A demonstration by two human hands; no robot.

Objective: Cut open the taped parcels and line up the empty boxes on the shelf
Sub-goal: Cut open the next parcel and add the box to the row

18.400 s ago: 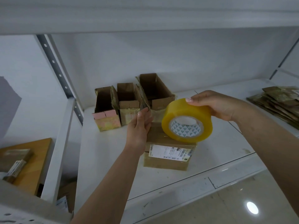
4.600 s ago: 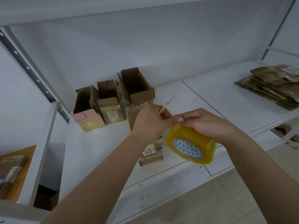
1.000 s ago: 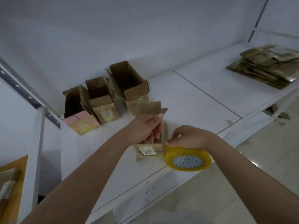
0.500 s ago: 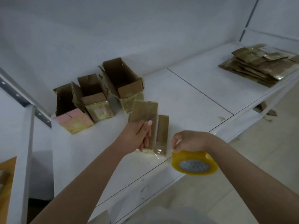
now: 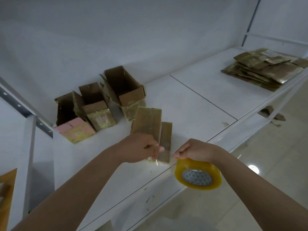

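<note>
A white shelf [image 5: 191, 104] carries everything here, and the small parcel [image 5: 150, 125] near its front edge serves as the reference. That parcel is a brown cardboard box with its flaps standing open, one wide flap up at the back and a narrower one to its right. The left hand [image 5: 141, 149] sits against the near end of the parcel with its fingers curled, pinching something thin; whether that is a strip of tape or a blade cannot be told. Just right of the parcel, past the shelf's front edge, the right hand [image 5: 195, 151] grips a roll of yellow tape [image 5: 198, 175] by its rim, with the roll hanging below the fingers. Behind and to the left of the parcel three opened boxes [image 5: 98, 104] stand side by side in a row, touching one another, their tops open; the leftmost has pink flaps. Far to the right of the parcel, well apart from it, lies a stack of flattened cardboard [image 5: 265, 69] at the shelf's far end.
</note>
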